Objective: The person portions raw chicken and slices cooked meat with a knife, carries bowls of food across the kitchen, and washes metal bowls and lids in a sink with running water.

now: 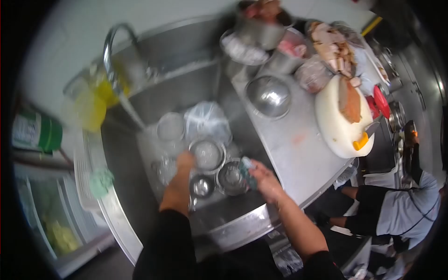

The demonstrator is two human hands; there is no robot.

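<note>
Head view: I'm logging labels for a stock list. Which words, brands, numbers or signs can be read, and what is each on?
No text can be read in this view.
Green container at the left: its pale label seems to carry print, too blurred to read.

The head camera looks forward and down from above the sink point(122, 175), tilted sideways

fairly bright but flat and greyish, with a glossy highlight on the metal bowl point(269, 96) and glare on the front rim of the sink point(245, 225). softly blurred at the pot point(261, 30) up top. bent by wide-angle distortion, fading to black at the corners.
</note>
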